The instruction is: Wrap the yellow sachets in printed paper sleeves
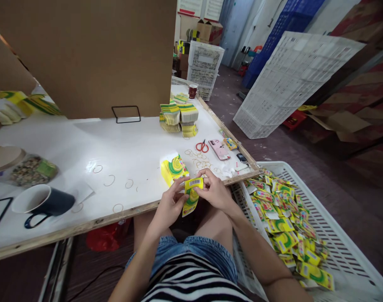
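Observation:
Both my hands are closed on one yellow packet (191,201) with a green design and a barcode, held just over the table's front edge above my lap. My left hand (171,205) pinches its left side, thumb on the front. On the right side, my right hand (215,191) grips near the top with its thumb across the face. Just behind the hands lies a stack of similar yellow packets (174,167) on the white table (122,147). Rubber bands (199,159) are scattered close by, to the right of that stack.
Red-handled scissors (202,146), a pink phone (219,149) and bundled packets (179,117) lie farther back. A dark mug (58,201) and a jar (31,170) stand left. At my right, a white crate (351,247) holds many packets; stacked crates (285,79) rise behind it.

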`<state>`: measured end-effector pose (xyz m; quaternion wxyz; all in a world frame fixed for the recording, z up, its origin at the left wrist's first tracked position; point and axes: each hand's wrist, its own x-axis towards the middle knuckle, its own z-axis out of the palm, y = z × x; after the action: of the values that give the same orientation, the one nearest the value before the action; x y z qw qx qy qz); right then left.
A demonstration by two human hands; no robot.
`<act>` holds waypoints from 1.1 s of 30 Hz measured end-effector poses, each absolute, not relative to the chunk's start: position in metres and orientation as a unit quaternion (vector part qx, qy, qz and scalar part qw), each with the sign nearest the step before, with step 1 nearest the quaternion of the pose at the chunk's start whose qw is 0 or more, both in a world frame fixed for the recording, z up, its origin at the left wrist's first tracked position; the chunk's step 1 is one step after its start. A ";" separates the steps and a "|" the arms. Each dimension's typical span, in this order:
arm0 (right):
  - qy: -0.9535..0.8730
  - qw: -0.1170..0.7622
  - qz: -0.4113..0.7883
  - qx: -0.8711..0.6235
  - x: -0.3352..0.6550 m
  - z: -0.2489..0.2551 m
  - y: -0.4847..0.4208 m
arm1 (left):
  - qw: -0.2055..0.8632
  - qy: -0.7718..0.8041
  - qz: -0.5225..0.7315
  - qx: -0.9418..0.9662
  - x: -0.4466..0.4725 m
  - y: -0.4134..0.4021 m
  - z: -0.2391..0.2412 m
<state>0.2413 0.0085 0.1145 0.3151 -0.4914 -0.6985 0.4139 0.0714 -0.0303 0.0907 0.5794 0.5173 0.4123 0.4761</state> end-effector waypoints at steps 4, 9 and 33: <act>-0.710 0.335 0.384 -0.486 0.243 0.111 0.007 | 0.592 0.400 0.494 0.496 0.068 -0.028 0.091; -0.667 0.439 0.400 -0.449 0.244 0.100 0.004 | 0.624 0.360 0.519 0.461 0.068 -0.027 0.091; -0.566 0.470 0.513 -0.442 0.253 0.076 0.010 | 0.629 0.369 0.526 0.438 0.087 -0.017 0.073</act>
<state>0.2531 0.0096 0.0764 0.4701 -0.4423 -0.5660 0.5129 0.0871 -0.0169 0.0726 0.6289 0.4381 0.3694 0.5255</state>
